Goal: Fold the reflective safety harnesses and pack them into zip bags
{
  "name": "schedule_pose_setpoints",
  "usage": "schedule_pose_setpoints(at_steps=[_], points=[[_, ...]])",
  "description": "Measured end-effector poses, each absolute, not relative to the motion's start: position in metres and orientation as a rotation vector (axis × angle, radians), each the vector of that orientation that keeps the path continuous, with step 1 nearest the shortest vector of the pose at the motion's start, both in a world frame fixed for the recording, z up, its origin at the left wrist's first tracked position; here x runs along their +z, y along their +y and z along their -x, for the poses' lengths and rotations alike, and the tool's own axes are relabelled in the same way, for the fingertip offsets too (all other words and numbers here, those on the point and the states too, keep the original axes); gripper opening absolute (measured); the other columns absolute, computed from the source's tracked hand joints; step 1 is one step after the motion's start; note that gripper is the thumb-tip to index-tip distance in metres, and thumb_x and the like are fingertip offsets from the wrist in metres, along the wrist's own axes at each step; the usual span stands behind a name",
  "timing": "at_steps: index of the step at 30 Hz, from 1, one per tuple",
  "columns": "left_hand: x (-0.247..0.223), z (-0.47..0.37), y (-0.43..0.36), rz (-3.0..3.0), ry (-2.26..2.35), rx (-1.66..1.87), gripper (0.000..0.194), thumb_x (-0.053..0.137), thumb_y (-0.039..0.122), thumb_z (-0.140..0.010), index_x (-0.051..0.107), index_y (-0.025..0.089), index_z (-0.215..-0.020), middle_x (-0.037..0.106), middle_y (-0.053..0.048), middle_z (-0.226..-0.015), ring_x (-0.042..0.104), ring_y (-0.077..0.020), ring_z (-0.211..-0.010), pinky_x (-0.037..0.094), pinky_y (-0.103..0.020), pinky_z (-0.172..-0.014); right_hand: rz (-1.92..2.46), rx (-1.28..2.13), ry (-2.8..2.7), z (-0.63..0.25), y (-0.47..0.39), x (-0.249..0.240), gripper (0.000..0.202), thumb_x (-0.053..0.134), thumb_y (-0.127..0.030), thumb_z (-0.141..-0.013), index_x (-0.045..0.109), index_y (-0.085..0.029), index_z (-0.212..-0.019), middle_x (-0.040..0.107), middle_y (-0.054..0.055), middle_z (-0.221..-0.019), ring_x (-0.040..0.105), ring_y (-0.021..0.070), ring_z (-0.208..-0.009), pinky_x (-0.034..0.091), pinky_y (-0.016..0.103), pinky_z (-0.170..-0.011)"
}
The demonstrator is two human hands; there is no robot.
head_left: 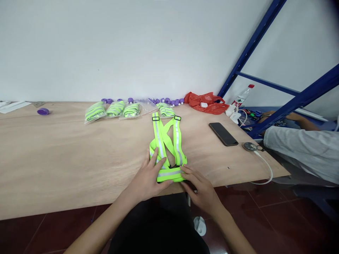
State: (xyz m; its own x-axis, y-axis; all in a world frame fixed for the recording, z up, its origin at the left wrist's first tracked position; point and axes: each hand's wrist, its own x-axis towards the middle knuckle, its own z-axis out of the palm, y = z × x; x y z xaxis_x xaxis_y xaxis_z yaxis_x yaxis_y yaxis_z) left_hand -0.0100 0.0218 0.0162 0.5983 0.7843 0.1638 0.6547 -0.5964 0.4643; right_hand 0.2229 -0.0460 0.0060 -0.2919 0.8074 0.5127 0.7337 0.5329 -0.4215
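Observation:
A neon yellow-green reflective vest [169, 173] made of straps lies on the wooden table in front of me, its silver stripes facing up. Two straps run away from me to black buckles, with a crossed part between them, and the waist band is folded across the near end. Spread over the left side of the vest are the fingers of my left hand [148, 178], the thumb along the lower edge. At the band's right end, my right hand [202, 190] has its fingers on top and its thumb below, closed on the corner.
Several clear bags with folded vests [95, 111] lie near the wall, before a row of purple rolls [167, 101]. A red plastic bag [206, 102], a phone [223, 134] and a cabled round device [249, 146] are to the right. A person's sleeve [302, 148] shows beyond the blue frame [267, 83].

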Motion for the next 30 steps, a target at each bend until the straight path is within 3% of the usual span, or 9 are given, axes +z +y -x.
schedule_pose_setpoints(at_steps=[3, 9, 13, 15, 22, 27, 30], points=[[0.014, 0.011, 0.024, -2.469, 1.139, 0.534, 0.076, 0.063, 0.056, -0.087, 0.042, 0.018, -0.149, 0.011, -0.021, -0.165, 0.021, -0.0426, -0.149, 0.035, -0.06, -0.113, 1.244, 0.144, -2.079, -0.224, -0.045, 0.006, 0.026, 0.056, -0.013, -0.093, 0.063, -0.024, -0.116, 0.069, 0.009, -0.127, 0.061, 0.0241, -0.126, 0.057, 0.041, -0.102], [0.013, 0.01, 0.021, -2.457, 1.223, 0.511, 0.083, 0.064, 0.055, -0.086, 0.034, 0.017, -0.153, 0.004, -0.024, -0.165, 0.023, -0.0429, -0.148, 0.039, -0.057, -0.11, 1.245, 0.148, -2.085, -0.224, -0.044, 0.005, 0.026, 0.055, -0.013, -0.094, 0.062, -0.024, -0.117, 0.069, 0.009, -0.127, 0.06, 0.0245, -0.126, 0.057, 0.043, -0.102], [0.005, 0.01, 0.017, -2.533, 1.346, 0.526, 0.092, 0.056, 0.066, -0.087, 0.023, 0.015, -0.156, 0.028, -0.025, -0.159, 0.022, -0.04, -0.15, 0.028, -0.063, -0.114, 1.249, 0.135, -2.093, -0.223, -0.045, 0.006, 0.025, 0.055, -0.013, -0.095, 0.061, -0.023, -0.117, 0.069, 0.009, -0.127, 0.06, 0.0243, -0.127, 0.058, 0.043, -0.102], [0.002, 0.011, 0.017, -2.562, 1.381, 0.514, 0.096, 0.051, 0.07, -0.087, 0.019, 0.013, -0.157, 0.033, -0.026, -0.157, 0.023, -0.038, -0.15, 0.024, -0.063, -0.116, 1.245, 0.135, -2.09, -0.223, -0.045, 0.006, 0.025, 0.056, -0.013, -0.095, 0.062, -0.024, -0.117, 0.069, 0.009, -0.126, 0.061, 0.0245, -0.126, 0.058, 0.043, -0.101], [0.003, 0.012, 0.018, -2.565, 1.355, 0.398, 0.093, 0.044, 0.073, -0.089, 0.023, 0.01, -0.155, 0.041, -0.024, -0.153, 0.028, -0.0375, -0.148, 0.022, -0.062, -0.116, 1.229, 0.141, -2.086, -0.224, -0.043, 0.006, 0.026, 0.056, -0.012, -0.093, 0.063, -0.024, -0.116, 0.07, 0.009, -0.126, 0.061, 0.0246, -0.125, 0.058, 0.042, -0.101], [-0.002, 0.012, 0.017, -2.609, 1.372, 0.497, 0.091, 0.045, 0.073, -0.089, 0.027, 0.012, -0.154, 0.03, -0.025, -0.159, 0.023, -0.0372, -0.15, 0.023, -0.061, -0.116, 1.223, 0.159, -2.072, -0.224, -0.043, 0.007, 0.028, 0.057, -0.012, -0.093, 0.064, -0.025, -0.116, 0.07, 0.008, -0.125, 0.062, 0.0243, -0.124, 0.058, 0.041, -0.101], [-0.005, 0.012, 0.017, -2.629, 1.354, 0.509, 0.09, 0.044, 0.072, -0.09, 0.027, 0.012, -0.154, 0.033, -0.025, -0.158, 0.027, -0.0358, -0.149, 0.022, -0.059, -0.118, 1.233, 0.164, -2.076, -0.224, -0.043, 0.007, 0.027, 0.057, -0.012, -0.093, 0.064, -0.025, -0.116, 0.07, 0.008, -0.125, 0.062, 0.0243, -0.124, 0.058, 0.041, -0.101]])
